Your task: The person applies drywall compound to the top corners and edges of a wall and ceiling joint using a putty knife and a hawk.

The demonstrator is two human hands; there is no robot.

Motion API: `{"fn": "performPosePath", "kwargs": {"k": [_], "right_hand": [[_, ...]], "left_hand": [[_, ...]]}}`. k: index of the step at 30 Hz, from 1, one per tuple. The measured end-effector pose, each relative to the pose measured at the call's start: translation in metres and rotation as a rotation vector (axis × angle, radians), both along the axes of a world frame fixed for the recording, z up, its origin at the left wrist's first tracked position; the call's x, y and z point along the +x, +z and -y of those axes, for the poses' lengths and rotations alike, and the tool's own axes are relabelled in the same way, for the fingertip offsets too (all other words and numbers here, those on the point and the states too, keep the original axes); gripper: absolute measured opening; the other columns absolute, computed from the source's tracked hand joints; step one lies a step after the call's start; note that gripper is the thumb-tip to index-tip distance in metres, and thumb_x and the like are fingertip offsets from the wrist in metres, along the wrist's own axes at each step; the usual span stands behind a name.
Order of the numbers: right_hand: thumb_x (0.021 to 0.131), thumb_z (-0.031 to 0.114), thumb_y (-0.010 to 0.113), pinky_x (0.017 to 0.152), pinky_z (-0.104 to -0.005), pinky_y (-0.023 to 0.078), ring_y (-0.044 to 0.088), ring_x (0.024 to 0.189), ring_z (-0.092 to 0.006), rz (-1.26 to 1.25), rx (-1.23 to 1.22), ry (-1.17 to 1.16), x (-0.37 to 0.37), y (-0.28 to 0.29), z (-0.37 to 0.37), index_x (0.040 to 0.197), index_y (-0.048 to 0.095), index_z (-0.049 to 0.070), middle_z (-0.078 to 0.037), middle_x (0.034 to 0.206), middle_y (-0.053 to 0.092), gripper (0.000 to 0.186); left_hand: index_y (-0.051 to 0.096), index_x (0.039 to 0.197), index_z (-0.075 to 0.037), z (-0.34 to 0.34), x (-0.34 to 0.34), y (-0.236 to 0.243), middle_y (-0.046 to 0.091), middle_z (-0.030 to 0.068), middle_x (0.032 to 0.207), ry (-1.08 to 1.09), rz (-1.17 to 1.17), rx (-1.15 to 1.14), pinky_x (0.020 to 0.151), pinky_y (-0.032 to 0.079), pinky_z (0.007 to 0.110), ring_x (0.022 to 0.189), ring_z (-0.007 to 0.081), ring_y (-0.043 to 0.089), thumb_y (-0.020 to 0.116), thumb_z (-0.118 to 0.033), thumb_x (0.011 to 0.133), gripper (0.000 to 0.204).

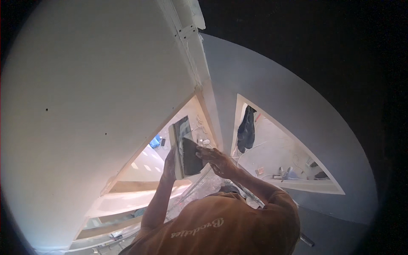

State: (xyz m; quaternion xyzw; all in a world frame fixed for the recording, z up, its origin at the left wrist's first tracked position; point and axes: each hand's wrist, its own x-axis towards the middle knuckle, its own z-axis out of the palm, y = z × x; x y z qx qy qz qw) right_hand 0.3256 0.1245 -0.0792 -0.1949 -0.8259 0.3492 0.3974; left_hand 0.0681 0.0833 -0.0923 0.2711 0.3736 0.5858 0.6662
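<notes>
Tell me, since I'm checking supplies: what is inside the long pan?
Pale smears show inside the pan; the dark blade in the right hand covers part of it, hiding whatever lies beneath.

Left hand point(170, 165) at pan's point(174, 146) left edge; flat blade point(192, 158) toward right edge; right hand point(216, 160) right of blade.

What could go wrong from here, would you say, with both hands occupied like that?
The right hand has pale smears, so its grip on the dark blade might slip. The pale-sided tool in the left hand could tip. Loose cords beyond might trip someone.
</notes>
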Motion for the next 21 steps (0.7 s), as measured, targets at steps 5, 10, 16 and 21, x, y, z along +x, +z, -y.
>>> {"fn": "performPosePath", "kwargs": {"k": [5, 10, 16, 21], "right_hand": [[0.087, -0.008, 0.052, 0.116, -0.0404, 0.033, 0.045, 0.139, -0.0300, 0.066, -0.059, -0.108, 0.035, -0.037, -0.006, 0.137, 0.058, 0.009, -0.016, 0.149, 0.047, 0.053], [0.097, 0.006, 0.056, 0.101, -0.0423, 0.049, 0.061, 0.117, -0.0322, -0.122, -0.188, -0.409, 0.051, -0.001, 0.028, 0.119, 0.060, 0.005, -0.015, 0.126, 0.062, 0.022], [0.097, 0.012, 0.061, 0.069, -0.0327, 0.057, 0.064, 0.089, -0.0202, -0.707, -1.532, 0.132, 0.030, 0.011, 0.077, 0.117, 0.053, 0.006, -0.007, 0.098, 0.060, 0.022], [0.095, 0.017, 0.063, 0.068, -0.0303, 0.051, 0.058, 0.083, -0.0160, -0.588, -1.483, 0.201, 0.000, 0.022, 0.069, 0.124, 0.052, 0.002, -0.004, 0.098, 0.058, 0.034]], "left_hand": [[0.058, 0.124, -0.008, -0.001, -0.030, -0.012, 0.068, 0.0073, 0.098, -0.254, 0.490, 0.097, 0.070, 0.061, 0.035, 0.082, 0.0195, 0.069, 0.047, -0.042, 0.105, 0.041], [0.047, 0.140, -0.006, 0.002, -0.024, 0.065, 0.064, 0.0106, 0.117, 0.238, -0.026, 0.089, 0.083, 0.059, 0.036, 0.097, 0.0211, 0.068, 0.047, -0.039, 0.105, 0.048], [0.028, 0.154, -0.001, -0.005, -0.019, 0.068, 0.045, 0.0150, 0.145, 0.464, -0.462, 0.269, 0.106, 0.044, 0.039, 0.130, 0.0260, 0.048, 0.041, -0.031, 0.108, 0.056], [0.031, 0.149, 0.007, 0.009, -0.002, 0.071, 0.045, 0.0218, 0.146, 0.365, -0.869, 0.416, 0.112, 0.033, 0.037, 0.134, 0.0282, 0.043, 0.036, -0.029, 0.109, 0.054]]}}
